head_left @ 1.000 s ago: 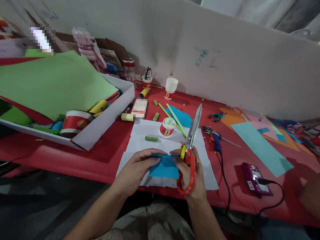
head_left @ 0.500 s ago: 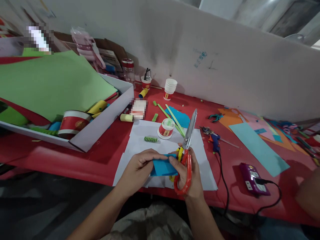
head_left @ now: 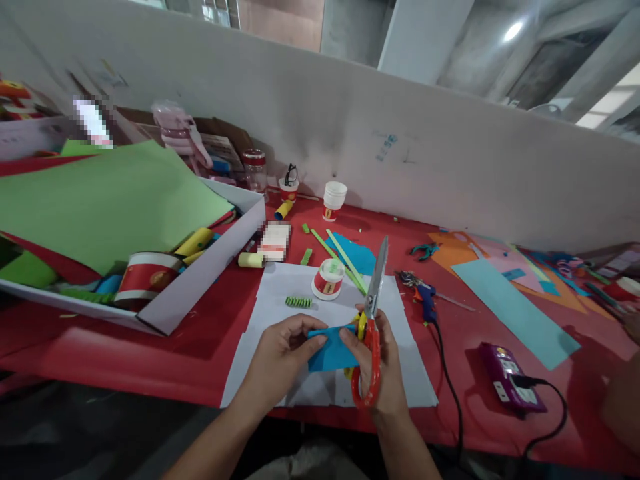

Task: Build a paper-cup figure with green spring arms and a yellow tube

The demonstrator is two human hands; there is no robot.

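Note:
A folded piece of blue paper (head_left: 333, 353) is pinched between both of my hands above white sheets. My left hand (head_left: 283, 353) grips its left end, thumb on the near face. My right hand (head_left: 385, 353) pinches the right end and also carries scissors (head_left: 371, 320) with red and yellow handles, their closed blades pointing up and away. Just beyond my hands stand a red-and-white paper cup (head_left: 328, 280) and a pleated green paper strip (head_left: 299, 302). Long green strips (head_left: 345, 257) lie behind the cup, partly over a blue paper piece (head_left: 363, 253).
At left stands a white box (head_left: 200, 280) with coloured paper and a cup. Stacked cups (head_left: 334, 200) are by the wall. To the right lie a glue gun (head_left: 427, 300) with cord, a purple power socket (head_left: 513, 377) and light-blue paper (head_left: 520, 307). Someone's arm (head_left: 623, 407) shows at far right.
The camera has tilted up, so the table sits lower in view. My left thumb has come onto the front of the blue paper, which my hands still hold; the scissors stay in my right hand.

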